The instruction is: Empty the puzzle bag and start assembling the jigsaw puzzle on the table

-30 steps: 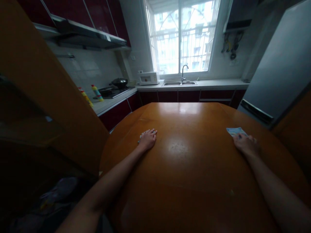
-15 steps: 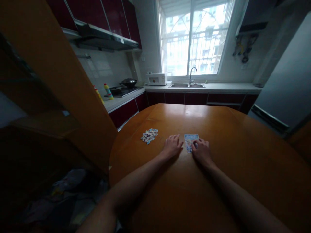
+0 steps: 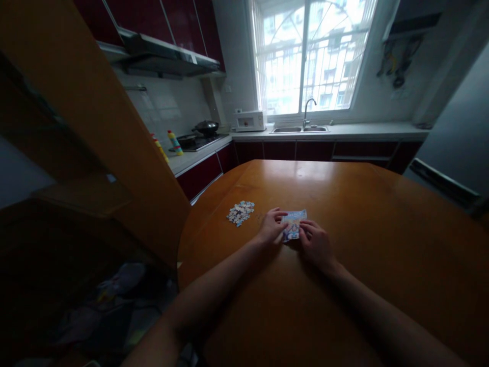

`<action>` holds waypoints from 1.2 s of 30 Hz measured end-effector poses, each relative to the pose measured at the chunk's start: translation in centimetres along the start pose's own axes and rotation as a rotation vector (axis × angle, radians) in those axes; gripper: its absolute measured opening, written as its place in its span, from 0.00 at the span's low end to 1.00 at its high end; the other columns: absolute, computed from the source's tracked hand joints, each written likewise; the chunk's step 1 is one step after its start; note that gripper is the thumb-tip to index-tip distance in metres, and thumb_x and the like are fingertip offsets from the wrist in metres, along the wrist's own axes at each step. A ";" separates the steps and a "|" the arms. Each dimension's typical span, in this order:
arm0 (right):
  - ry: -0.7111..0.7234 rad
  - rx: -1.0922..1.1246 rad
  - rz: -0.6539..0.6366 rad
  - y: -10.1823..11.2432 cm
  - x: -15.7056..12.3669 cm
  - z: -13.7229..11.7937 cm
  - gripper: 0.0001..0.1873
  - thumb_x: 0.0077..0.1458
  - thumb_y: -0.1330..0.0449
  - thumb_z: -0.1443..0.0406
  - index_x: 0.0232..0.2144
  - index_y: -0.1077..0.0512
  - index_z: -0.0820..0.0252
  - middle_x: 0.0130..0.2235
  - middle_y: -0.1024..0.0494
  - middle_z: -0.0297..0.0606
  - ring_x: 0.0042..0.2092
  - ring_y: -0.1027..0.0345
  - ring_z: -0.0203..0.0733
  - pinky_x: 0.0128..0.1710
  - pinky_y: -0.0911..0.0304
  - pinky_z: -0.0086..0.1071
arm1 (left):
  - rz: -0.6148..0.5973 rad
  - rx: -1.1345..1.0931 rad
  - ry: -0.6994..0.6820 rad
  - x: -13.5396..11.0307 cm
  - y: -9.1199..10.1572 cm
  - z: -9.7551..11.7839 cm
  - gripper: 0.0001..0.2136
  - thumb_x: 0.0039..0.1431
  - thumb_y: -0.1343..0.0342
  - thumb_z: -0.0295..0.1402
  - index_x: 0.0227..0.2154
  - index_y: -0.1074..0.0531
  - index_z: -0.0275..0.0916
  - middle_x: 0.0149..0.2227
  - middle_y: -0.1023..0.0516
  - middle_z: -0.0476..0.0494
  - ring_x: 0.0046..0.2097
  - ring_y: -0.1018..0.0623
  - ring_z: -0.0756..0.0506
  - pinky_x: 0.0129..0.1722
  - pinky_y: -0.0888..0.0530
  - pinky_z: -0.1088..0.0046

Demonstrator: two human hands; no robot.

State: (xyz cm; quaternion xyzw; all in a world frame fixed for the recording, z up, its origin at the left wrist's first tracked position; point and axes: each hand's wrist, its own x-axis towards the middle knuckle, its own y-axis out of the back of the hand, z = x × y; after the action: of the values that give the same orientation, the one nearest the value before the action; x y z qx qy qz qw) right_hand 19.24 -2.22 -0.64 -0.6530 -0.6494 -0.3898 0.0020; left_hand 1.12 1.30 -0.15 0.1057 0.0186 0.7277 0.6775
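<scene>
A small printed card (image 3: 294, 223) with a blue picture lies on the round wooden table (image 3: 362, 214). My left hand (image 3: 272, 227) grips its left edge with curled fingers. My right hand (image 3: 316, 242) holds its near right edge, fingers bent over it. A small heap of jigsaw pieces (image 3: 240, 212) lies to the left of my left hand, a hand's width away.
Behind the table runs a kitchen counter with a sink (image 3: 300, 129), a microwave (image 3: 249, 121), a wok on a hob (image 3: 206, 127) and two bottles (image 3: 174, 143). A wooden panel (image 3: 95, 117) rises at the left. A grey fridge (image 3: 454, 148) stands at right.
My right hand slid the card from the table's right side to the middle. My left hand left the jigsaw pieces and came over to the card. Both hands now grip it.
</scene>
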 end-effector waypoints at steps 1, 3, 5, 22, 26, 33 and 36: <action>0.006 0.028 0.049 0.1 0.0 0.0 0.15 0.62 0.45 0.62 0.41 0.20 0.63 0.48 0.19 0.51 0.49 0.24 0.52 0.53 0.30 0.45 | 0.012 -0.028 0.015 0.0 0.0 0.1 0.19 0.47 0.30 0.21 0.44 0.21 0.32 0.64 0.34 0.28 0.44 0.18 0.43 0.48 0.19 0.63; 0.041 0.076 0.106 0.4 0.1 -0.1 0.16 0.62 0.45 0.61 0.43 0.20 0.64 0.49 0.20 0.51 0.50 0.25 0.52 0.54 0.30 0.46 | 0.050 -0.073 0.038 0.0 0.1 0.2 0.27 0.48 0.29 0.24 0.53 0.26 0.34 0.60 0.29 0.28 0.44 0.19 0.43 0.47 0.19 0.63; 0.084 0.113 0.117 0.6 0.1 -0.3 0.17 0.63 0.45 0.61 0.44 0.21 0.65 0.50 0.20 0.52 0.51 0.25 0.52 0.55 0.30 0.46 | 0.054 -0.137 0.075 -0.2 -0.1 0.2 0.37 0.50 0.28 0.29 0.62 0.35 0.36 0.54 0.25 0.29 0.44 0.18 0.43 0.45 0.19 0.64; -0.072 0.193 -0.047 0.5 0.1 0.9 0.15 0.62 0.46 0.58 0.35 0.21 0.59 0.47 0.26 0.49 0.49 0.28 0.50 0.40 0.22 0.42 | 0.550 0.585 0.109 8.1 21.2 2.0 0.21 0.59 0.42 0.25 0.56 0.28 0.32 0.42 0.18 0.38 0.41 0.19 0.43 0.44 0.22 0.69; -0.063 0.154 -0.059 0.5 0.6 1.1 0.14 0.61 0.46 0.59 0.34 0.22 0.59 0.45 0.24 0.48 0.47 0.28 0.49 0.44 0.25 0.42 | 0.566 0.748 0.186 7.5 25.2 1.3 0.17 0.55 0.42 0.24 0.49 0.23 0.32 0.44 0.18 0.35 0.48 0.20 0.37 0.51 0.24 0.62; -0.115 0.036 -0.098 0.2 1.0 1.2 0.15 0.60 0.47 0.62 0.40 0.22 0.61 0.46 0.21 0.47 0.46 0.25 0.48 0.51 0.30 0.44 | 0.531 0.977 0.057 6.3 21.9 0.8 0.25 0.62 0.45 0.33 0.62 0.31 0.36 0.65 0.34 0.31 0.67 0.36 0.31 0.67 0.40 0.51; -0.122 0.044 -0.054 0.5 1.2 1.1 0.18 0.60 0.47 0.63 0.48 0.23 0.60 0.50 0.21 0.47 0.47 0.24 0.48 0.50 0.29 0.43 | 0.312 1.071 -0.203 5.4 15.2 1.1 0.25 0.66 0.49 0.36 0.64 0.35 0.37 0.67 0.37 0.34 0.69 0.39 0.35 0.70 0.44 0.54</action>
State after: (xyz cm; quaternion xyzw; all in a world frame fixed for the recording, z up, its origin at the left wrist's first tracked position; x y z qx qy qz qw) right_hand 20.06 -0.69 -0.57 -0.6575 -0.6740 -0.3349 -0.0337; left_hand -13.97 5.28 4.23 0.5057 0.3040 0.6943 0.4122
